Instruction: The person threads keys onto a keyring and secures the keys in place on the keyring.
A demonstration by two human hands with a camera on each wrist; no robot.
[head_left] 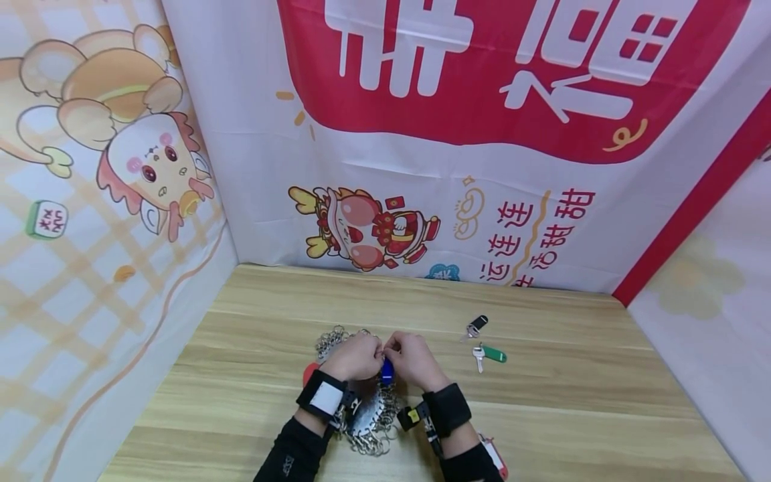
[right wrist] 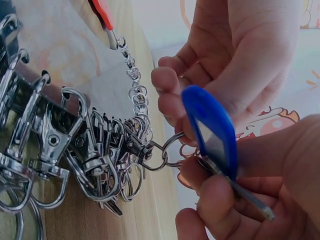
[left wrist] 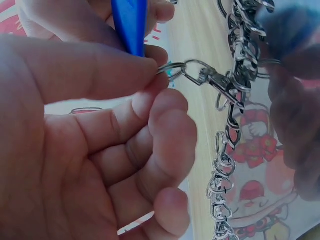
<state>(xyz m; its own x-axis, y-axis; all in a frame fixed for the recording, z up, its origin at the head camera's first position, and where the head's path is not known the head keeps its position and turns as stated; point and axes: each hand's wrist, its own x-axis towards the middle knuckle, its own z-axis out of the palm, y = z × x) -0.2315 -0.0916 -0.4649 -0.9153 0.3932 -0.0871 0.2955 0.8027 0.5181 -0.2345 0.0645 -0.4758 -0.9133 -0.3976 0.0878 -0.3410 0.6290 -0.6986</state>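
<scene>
Both hands meet over a round, mirror-like metal disc point(head_left: 369, 410) whose rim is lined with several swivel clasps point(right wrist: 52, 137) and rings. In the left wrist view, the thumb and forefinger of my left hand point(head_left: 357, 356) pinch a split ring point(left wrist: 172, 67), which links to one clasp's loop. My right hand point(head_left: 415, 360) grips a blue key tag point(right wrist: 212, 130) together with a metal key point(right wrist: 250, 197), at its fingertips in the right wrist view. The tag hangs right beside that ring, partly covered by fingers. A red tag point(head_left: 310, 373) shows at the disc's left edge.
To the right on the wooden table point(head_left: 572, 402) lie a black key tag point(head_left: 478, 324) and a green key tag point(head_left: 495, 354) with its key point(head_left: 478, 359). Another red tag point(head_left: 497, 462) lies beside the right sleeve. Printed cloth walls point(head_left: 253, 167) border the table.
</scene>
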